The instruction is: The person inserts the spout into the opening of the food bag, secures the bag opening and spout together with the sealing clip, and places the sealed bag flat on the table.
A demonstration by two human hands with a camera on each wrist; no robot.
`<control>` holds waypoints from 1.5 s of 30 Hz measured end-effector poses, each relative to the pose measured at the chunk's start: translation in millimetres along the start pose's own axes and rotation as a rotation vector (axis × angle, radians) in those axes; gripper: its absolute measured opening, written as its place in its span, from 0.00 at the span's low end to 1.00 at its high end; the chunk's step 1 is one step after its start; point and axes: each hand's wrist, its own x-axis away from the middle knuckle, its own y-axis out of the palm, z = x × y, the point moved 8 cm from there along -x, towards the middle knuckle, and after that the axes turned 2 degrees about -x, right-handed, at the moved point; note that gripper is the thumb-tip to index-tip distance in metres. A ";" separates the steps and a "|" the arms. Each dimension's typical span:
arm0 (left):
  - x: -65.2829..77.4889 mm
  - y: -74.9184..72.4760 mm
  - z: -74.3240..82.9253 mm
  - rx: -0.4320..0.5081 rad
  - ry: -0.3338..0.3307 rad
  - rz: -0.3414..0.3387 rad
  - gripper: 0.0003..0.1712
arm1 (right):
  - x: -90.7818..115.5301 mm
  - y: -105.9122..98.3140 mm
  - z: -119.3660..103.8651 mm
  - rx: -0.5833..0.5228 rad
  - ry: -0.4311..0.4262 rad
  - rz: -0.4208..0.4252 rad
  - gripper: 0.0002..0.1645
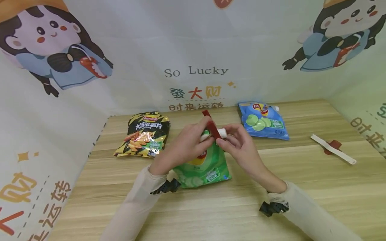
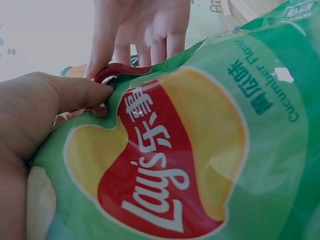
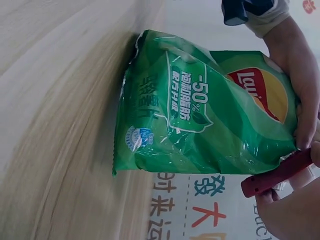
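Observation:
A green bag of Lay's chips (image 1: 208,170) stands on the table between the two hands, its Cucumber Flavor print showing in the left wrist view. My left hand (image 1: 190,142) pinches the top of the bag, the thumb (image 2: 82,95) pressed on its front. Across the gathered top lies a red and white bag clip (image 1: 214,130). My right hand (image 1: 241,144) pinches the clip near its white end (image 1: 222,133). In the right wrist view the red part (image 3: 277,175) sits between the right hand's fingers, at the bag's edge. The fingers hide much of the clip.
A black bag of chips (image 1: 147,134) lies at the back left. At the back right is a blue bag of chips (image 1: 263,120), a white tip poking out beside it. Another red and white clip (image 1: 333,149) lies on the wooden table (image 1: 301,187) at right. Printed cloth (image 1: 196,40) stands behind.

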 end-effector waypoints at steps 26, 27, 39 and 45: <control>0.1 -1.6 3.7 -0.013 -0.028 0.068 0.12 | 5.9 -3.2 19.9 -0.331 0.332 0.102 0.05; 0.1 -1.9 4.0 -0.009 -0.028 0.073 0.13 | 6.3 -2.8 19.1 -0.331 0.338 0.102 0.05; 0.5 -1.3 5.4 0.007 -0.006 0.103 0.11 | 8.7 2.2 22.6 -0.292 0.332 0.078 0.18; 0.6 -2.4 6.7 -0.062 0.007 0.130 0.11 | 8.5 3.1 21.1 -0.247 0.289 0.075 0.26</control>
